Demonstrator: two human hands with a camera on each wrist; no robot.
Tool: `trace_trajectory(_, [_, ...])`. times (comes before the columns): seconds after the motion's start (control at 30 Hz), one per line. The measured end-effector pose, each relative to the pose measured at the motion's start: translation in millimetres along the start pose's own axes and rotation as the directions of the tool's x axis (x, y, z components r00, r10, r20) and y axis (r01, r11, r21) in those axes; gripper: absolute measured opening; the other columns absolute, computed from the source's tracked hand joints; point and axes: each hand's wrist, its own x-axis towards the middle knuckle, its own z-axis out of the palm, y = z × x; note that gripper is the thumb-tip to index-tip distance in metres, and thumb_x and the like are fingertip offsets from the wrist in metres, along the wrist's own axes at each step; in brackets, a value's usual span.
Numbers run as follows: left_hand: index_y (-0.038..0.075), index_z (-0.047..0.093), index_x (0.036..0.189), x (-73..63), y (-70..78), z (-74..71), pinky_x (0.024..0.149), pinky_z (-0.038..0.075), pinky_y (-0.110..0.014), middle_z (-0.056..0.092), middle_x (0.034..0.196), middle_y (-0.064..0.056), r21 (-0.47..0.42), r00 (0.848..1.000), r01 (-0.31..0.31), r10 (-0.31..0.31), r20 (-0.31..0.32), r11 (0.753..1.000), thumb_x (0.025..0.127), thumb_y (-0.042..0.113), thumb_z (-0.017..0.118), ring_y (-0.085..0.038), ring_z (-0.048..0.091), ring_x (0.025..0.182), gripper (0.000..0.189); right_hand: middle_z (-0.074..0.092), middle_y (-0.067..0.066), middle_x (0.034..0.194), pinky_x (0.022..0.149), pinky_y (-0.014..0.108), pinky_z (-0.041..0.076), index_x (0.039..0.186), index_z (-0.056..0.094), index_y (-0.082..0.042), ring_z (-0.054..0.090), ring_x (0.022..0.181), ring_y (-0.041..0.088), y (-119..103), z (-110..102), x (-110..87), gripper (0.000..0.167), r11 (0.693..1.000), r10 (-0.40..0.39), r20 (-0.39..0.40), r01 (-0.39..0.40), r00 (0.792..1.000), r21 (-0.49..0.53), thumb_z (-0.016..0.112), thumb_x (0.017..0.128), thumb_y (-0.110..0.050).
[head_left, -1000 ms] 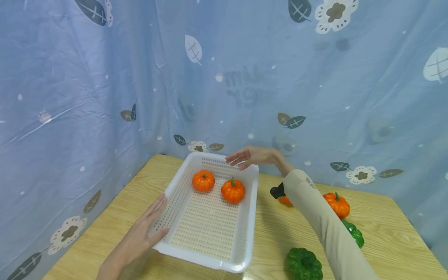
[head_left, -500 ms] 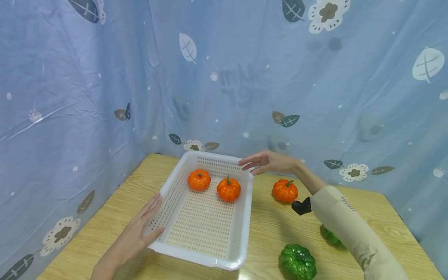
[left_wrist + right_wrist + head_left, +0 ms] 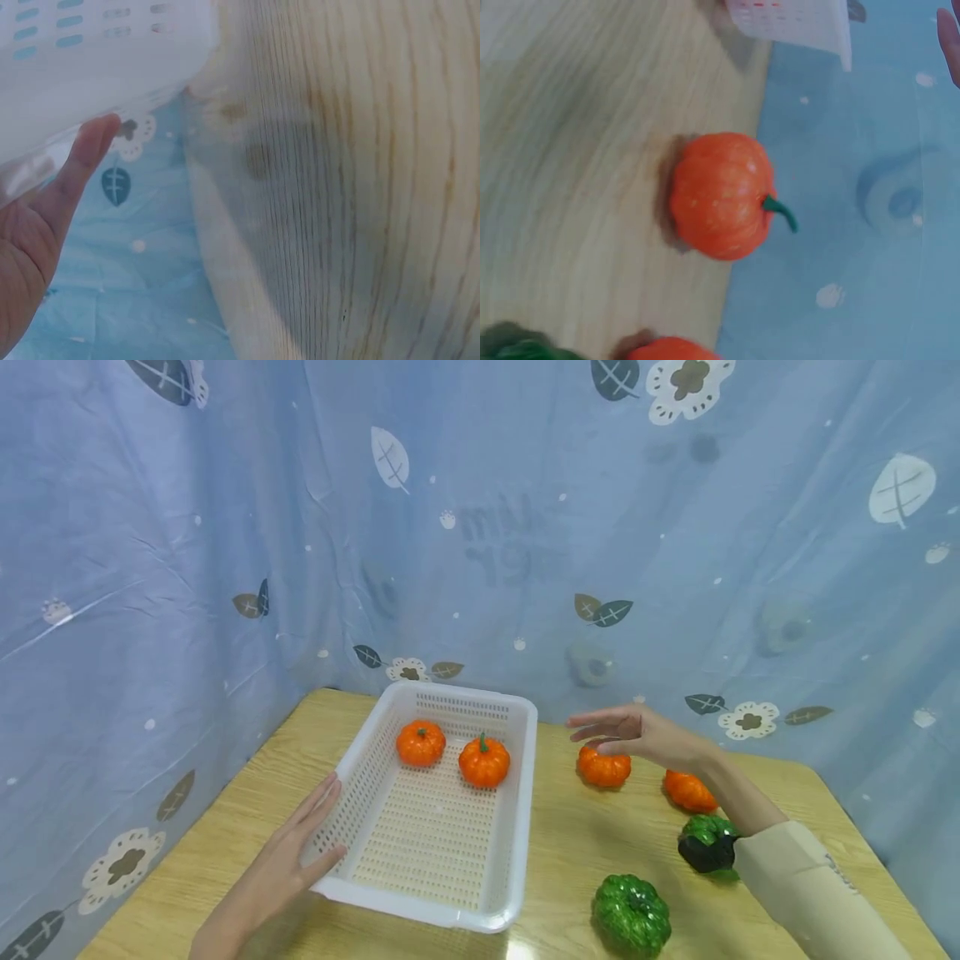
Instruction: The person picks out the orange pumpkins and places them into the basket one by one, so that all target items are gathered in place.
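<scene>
White slotted basket [image 3: 420, 852] sits flat on the wood table [image 3: 570, 843], left hand [image 3: 288, 847] along its left side, fingers straight, thumb spread wide, so a loose brace rather than a clamp; probably there to keep the basket from sliding. (Wrist view shows a fingertip at the basket edge; firm contact, can't tell.) Right hand [image 3: 660, 735] hangs beyond the basket's right rim, fingers loosely extended, thumb apart, grip wide, holding nothing. The right wrist view shows the nearest orange pumpkin [image 3: 603, 770] on the table, clear of the fingers. Two more orange ones, left pumpkin [image 3: 421, 743] and green-stemmed pumpkin [image 3: 483, 763], sit apart in the basket's far half, its walls likely stopping any roll. Right of the basket, a fourth orange pumpkin [image 3: 688, 792], far green pumpkin [image 3: 708, 829] and near green pumpkin [image 3: 632, 915] stand spaced out, presumably so each can be grasped singly.
</scene>
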Motion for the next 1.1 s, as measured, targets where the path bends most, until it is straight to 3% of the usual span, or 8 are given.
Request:
trace_trajectory(0.2, [0.004,0.031,0.149,4.8,-1.4,-3.9,0.103,0.008,-0.003,0.023,0.157,-0.009,0.002,1.0,-0.002,0.002,0.001,1.0,0.087,0.02,0.07,-0.028,0.026,0.14,0.074,0.05,0.005,0.142,0.098,0.031,0.047,0.143,0.038,0.003,0.051,0.125,0.023,9,9,-36.2,0.048,1.0,-0.007,-0.042,0.007,0.999,0.001,0.049,0.097,0.002])
trace_trajectory(0.33, [0.005,0.031,0.149,5.3,-2.5,-5.8,0.103,0.007,-0.004,0.024,0.157,-0.01,0.002,1.0,-0.012,0.012,-0.008,1.0,0.086,0.018,0.07,-0.023,0.023,0.142,0.075,0.047,0.004,0.144,0.101,0.03,0.044,0.144,0.037,0.004,0.048,0.128,0.021,20,16,-54.4,0.047,0.996,-0.028,-0.074,0.035,0.997,0.084,0.045,0.097,0.005])
trace_trajectory(0.47, [0.004,0.031,0.149,4.7,-3.2,-7.1,0.103,0.007,-0.002,0.025,0.156,-0.011,0.0,1.0,-0.009,0.009,-0.012,1.0,0.085,0.017,0.071,-0.012,0.018,0.142,0.076,0.045,0.01,0.145,0.104,0.03,0.041,0.143,0.036,0.005,0.044,0.131,0.02,32,24,-62.6,0.047,0.986,-0.056,-0.115,0.073,0.992,0.148,0.043,0.097,0.009])
trace_trajectory(0.7, [0.001,0.032,0.148,3.5,-3.6,-5.8,0.102,0.008,-0.001,0.026,0.156,-0.013,-0.01,1.0,-0.02,0.02,-0.016,1.0,0.085,0.015,0.071,0.002,0.012,0.139,0.075,0.043,0.0,0.147,0.103,0.026,0.041,0.145,0.033,0.006,0.041,0.133,0.013,52,32,-66.5,0.049,0.986,-0.042,-0.189,0.071,0.981,0.148,0.045,0.097,0.006])
trace_trajectory(0.9, [0.003,0.032,0.148,2.9,-2.5,-3.4,0.102,0.008,-0.001,0.023,0.158,-0.006,-0.023,1.0,-0.006,0.006,-0.008,1.0,0.085,0.015,0.071,0.001,0.012,0.14,0.076,0.037,0.002,0.152,0.102,0.024,0.042,0.146,0.029,0.006,0.038,0.134,0.007,64,22,-71.0,0.053,0.988,-0.006,-0.241,0.044,0.97,0.15,0.047,0.096,0.007])
trace_trajectory(1.1, [0.001,0.033,0.148,2.1,-1.5,-2.1,0.103,0.008,-0.002,0.026,0.156,-0.013,-0.032,1.0,-0.021,0.021,-0.003,0.999,0.084,0.015,0.072,0.004,0.011,0.139,0.076,0.038,-0.004,0.151,0.1,0.025,0.044,0.149,0.024,0.003,0.037,0.135,0.007,68,2,-91.9,0.057,0.995,0.011,-0.258,0.015,0.966,0.098,0.044,0.096,0.009])
